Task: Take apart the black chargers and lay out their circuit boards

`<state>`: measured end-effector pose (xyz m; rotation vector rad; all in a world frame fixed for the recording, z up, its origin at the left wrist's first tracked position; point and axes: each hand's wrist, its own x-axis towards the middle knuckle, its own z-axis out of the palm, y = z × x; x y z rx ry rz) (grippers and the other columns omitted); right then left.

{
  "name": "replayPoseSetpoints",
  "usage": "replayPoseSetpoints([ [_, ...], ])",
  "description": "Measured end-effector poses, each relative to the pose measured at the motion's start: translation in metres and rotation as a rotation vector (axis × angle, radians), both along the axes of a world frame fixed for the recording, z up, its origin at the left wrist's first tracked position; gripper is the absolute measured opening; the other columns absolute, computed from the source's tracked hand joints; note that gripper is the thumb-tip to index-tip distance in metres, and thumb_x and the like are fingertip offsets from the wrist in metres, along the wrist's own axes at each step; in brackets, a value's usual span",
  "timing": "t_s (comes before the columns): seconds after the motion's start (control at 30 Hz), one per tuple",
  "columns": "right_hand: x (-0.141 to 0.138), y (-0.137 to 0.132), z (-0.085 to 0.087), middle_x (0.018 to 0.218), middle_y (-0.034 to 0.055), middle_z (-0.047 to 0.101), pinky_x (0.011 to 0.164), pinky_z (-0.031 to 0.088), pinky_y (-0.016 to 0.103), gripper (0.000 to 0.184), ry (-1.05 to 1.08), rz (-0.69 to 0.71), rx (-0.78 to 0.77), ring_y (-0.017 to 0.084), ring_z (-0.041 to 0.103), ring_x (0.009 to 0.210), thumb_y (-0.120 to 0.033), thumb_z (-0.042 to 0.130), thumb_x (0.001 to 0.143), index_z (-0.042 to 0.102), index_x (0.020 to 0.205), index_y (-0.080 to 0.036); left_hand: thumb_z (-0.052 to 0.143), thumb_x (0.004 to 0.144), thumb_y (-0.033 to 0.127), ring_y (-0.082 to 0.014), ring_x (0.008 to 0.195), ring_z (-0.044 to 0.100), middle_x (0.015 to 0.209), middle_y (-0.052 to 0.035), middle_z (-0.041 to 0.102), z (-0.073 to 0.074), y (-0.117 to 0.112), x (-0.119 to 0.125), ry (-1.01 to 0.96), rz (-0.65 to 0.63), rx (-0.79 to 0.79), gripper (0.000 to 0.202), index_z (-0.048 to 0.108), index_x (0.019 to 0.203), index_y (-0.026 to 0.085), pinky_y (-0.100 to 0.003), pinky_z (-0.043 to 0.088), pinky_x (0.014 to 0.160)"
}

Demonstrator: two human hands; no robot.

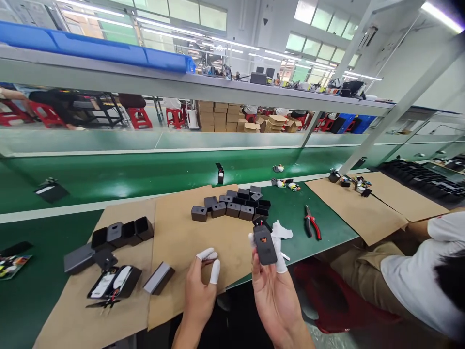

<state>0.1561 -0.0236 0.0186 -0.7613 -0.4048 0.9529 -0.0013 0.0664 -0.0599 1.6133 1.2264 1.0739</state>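
In my right hand [274, 305] is a small black plastic end cap [265, 246] with an orange port in its face; short wires show at its top edge. White finger cots cover several of my fingertips. My left hand [199, 293] hovers over or rests on the brown cardboard [178, 237], holding nothing, with thumb and fingers apart. Left of it lies a black box with a grey side [159, 278]. Farther left, an opened black casing [132, 283] shows white parts and wires inside. Several black housings [232, 209] are grouped ahead of my hands.
Red-handled pliers [311, 224] and a crumpled white cloth or tissue [282, 230] lie on the green table [332, 218]. More black housings [130, 232] stand at left. A person in a white shirt [414, 276] sits at right. Above runs a long shelf [152, 87].
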Motion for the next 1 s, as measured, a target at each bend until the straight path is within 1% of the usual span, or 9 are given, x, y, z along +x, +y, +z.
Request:
replayPoseSetpoints([
  [0.1,-0.006,-0.005,0.018,0.139,0.0002,0.077,0.111,0.063,0.031,0.026,0.351,0.044,-0.033,0.017,0.077,0.126,-0.031,0.08,0.098,0.081,0.125,-0.03,0.065,0.097,0.056,-0.0324,0.115,0.074,0.123,-0.0134,0.077,-0.002,0.0,0.0,-0.002,-0.02,-0.014,0.043,0.068,0.123,0.022,-0.058,0.054,0.109],
  [0.17,-0.009,-0.005,0.025,0.135,-0.0006,0.079,0.107,0.065,0.029,0.024,0.492,0.041,-0.044,0.016,0.079,0.121,-0.025,0.081,0.095,0.082,0.119,-0.029,0.065,0.097,0.055,-0.0321,0.116,0.073,0.123,-0.0131,0.077,-0.003,-0.001,0.0,0.002,-0.029,-0.011,0.042,0.068,0.123,0.022,-0.058,0.054,0.109],
  [0.27,-0.011,-0.004,0.026,0.132,-0.0001,0.081,0.102,0.068,0.027,0.025,0.528,0.022,-0.069,0.016,0.081,0.115,-0.023,0.083,0.092,0.082,0.117,-0.028,0.066,0.096,0.054,-0.0322,0.115,0.073,0.122,-0.0125,0.077,-0.002,-0.001,0.0,0.016,-0.03,0.0,0.042,0.068,0.124,0.022,-0.058,0.054,0.108],
  [0.4,-0.011,-0.001,0.018,0.131,0.0027,0.08,0.097,0.07,0.031,0.035,0.378,-0.046,-0.078,0.018,0.081,0.11,-0.036,0.089,0.088,0.079,0.121,-0.029,0.065,0.098,0.051,-0.0308,0.114,0.073,0.123,-0.0117,0.076,-0.001,-0.002,0.0,0.047,-0.024,0.021,0.039,0.067,0.123,0.022,-0.057,0.055,0.108],
  [0.5,-0.009,0.008,0.003,0.132,0.002,0.078,0.097,0.069,0.037,0.032,0.118,-0.153,-0.097,0.018,0.08,0.11,-0.039,0.087,0.091,0.074,0.119,-0.031,0.065,0.1,0.046,-0.0286,0.112,0.073,0.121,-0.011,0.076,-0.002,-0.004,0.0,0.043,-0.043,0.039,0.034,0.066,0.123,0.022,-0.055,0.057,0.106],
  [0.6,-0.007,0.019,-0.027,0.129,0.0061,0.078,0.101,0.067,0.042,0.034,-0.221,-0.229,-0.142,0.022,0.078,0.114,-0.035,0.091,0.085,0.073,0.112,-0.026,0.072,0.096,0.038,-0.0257,0.111,0.073,0.127,-0.0103,0.074,-0.002,-0.009,0.0,0.004,-0.084,0.097,0.042,0.06,0.133,0.024,-0.051,0.059,0.105],
  [0.7,-0.01,0.027,-0.063,0.124,0.0105,0.079,0.101,0.066,0.042,0.04,-0.435,-0.177,-0.19,0.026,0.079,0.112,-0.033,0.093,0.082,0.073,0.115,-0.022,0.08,0.088,0.03,-0.0253,0.117,0.071,0.138,-0.0108,0.068,-0.001,-0.012,0.001,-0.039,-0.115,0.169,0.064,0.052,0.145,0.026,-0.048,0.061,0.105],
  [0.8,-0.015,0.029,-0.091,0.127,0.0124,0.079,0.097,0.067,0.042,0.045,-0.554,-0.072,-0.207,0.027,0.08,0.113,-0.034,0.09,0.086,0.071,0.125,-0.022,0.079,0.083,0.021,-0.0268,0.123,0.069,0.138,-0.0102,0.065,0.001,-0.013,0.003,0.004,-0.148,0.175,0.068,0.053,0.145,0.027,-0.047,0.06,0.106],
  [1.0,-0.014,0.021,-0.11,0.125,0.0106,0.077,0.097,0.067,0.043,0.045,-0.831,-0.05,-0.178,0.026,0.079,0.11,-0.031,0.085,0.091,0.07,0.133,-0.025,0.069,0.078,0.005,-0.0306,0.125,0.066,0.13,-0.0105,0.065,0.004,-0.015,0.007,0.127,-0.165,0.112,0.062,0.058,0.136,0.023,-0.053,0.057,0.108],
])
